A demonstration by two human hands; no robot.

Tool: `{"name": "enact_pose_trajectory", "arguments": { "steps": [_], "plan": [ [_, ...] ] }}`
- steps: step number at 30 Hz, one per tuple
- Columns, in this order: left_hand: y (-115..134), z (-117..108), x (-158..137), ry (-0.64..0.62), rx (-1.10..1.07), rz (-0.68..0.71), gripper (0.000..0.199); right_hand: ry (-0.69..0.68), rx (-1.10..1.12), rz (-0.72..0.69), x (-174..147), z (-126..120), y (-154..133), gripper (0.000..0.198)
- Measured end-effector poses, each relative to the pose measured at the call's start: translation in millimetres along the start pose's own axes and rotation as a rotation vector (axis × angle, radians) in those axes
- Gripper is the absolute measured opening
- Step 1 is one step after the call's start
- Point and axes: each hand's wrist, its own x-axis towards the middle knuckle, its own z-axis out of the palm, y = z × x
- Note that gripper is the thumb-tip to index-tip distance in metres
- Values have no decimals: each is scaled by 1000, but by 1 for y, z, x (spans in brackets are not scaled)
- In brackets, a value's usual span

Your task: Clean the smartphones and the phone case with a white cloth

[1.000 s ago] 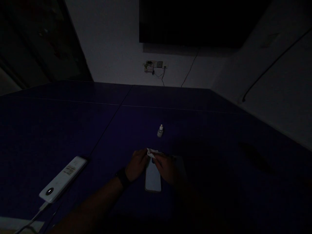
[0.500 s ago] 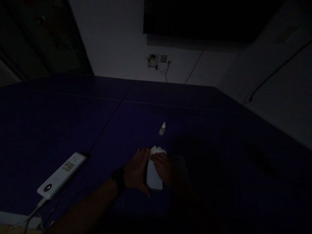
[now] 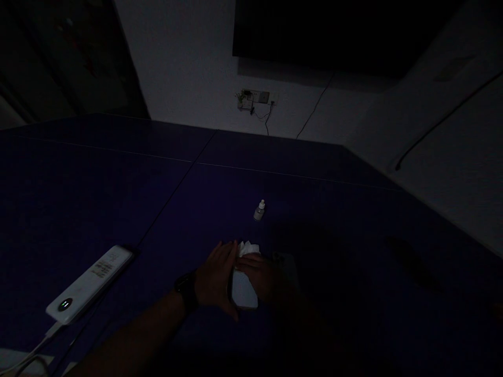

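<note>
While the left hand (image 3: pixel 215 277) lies along the left edge of a pale-faced phone (image 3: pixel 244 292), thumb spread wide from the fingers, the right hand (image 3: pixel 257 273) covers the phone's upper right part, fingers side by side over a crumpled white tissue (image 3: pixel 249 247). Cannot tell whether the right fingers pinch the tissue or only press it; undersides hidden. Phone flat on table, between the hands.

Container: small dropper-type bottle (image 3: pixel 259 212), upright beyond the phone, white top on; contents too dim to tell.

Surface: dark blue-purple table (image 3: pixel 129 199), crossed by thin seam lines. Room very dark. Pale wall (image 3: pixel 184 73) behind; large black screen (image 3: pixel 334 31) above; wall sockets (image 3: pixel 255 97) with plugs and cords, small plant (image 3: pixel 239 98) beside.

Count: one bottle; one phone; one dark flat object (image 3: pixel 288 267) right of it, poorly lit; one white power bank (image 3: pixel 90 285) at left, display lit, pale cable (image 3: pixel 37 348) plugged in; one watch (image 3: pixel 186 290), left wrist.
</note>
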Motion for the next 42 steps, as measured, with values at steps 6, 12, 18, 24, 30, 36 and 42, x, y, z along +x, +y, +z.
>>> {"name": "enact_pose_trajectory", "arguments": {
  "steps": [6,12,18,24,30,36,42],
  "plan": [
    [4,-4,3,-28,-7,21,169,56,-113,88,9,-6,-7,35],
    [4,-4,2,6,-17,17,165,-30,-87,64,10,-13,-11,33],
    [3,-3,1,-5,2,38,162,16,-182,116,9,-12,-10,36],
    [6,-5,2,-14,39,15,162,-25,-138,83,9,-11,-11,29],
    [6,-7,1,-48,40,28,160,3,-131,134,9,-10,-8,35],
    [5,-6,1,-15,21,36,160,-36,-97,77,7,-14,-9,30],
    [4,-7,1,-56,49,47,157,-4,-103,107,9,-9,-7,37]
  ]
}}
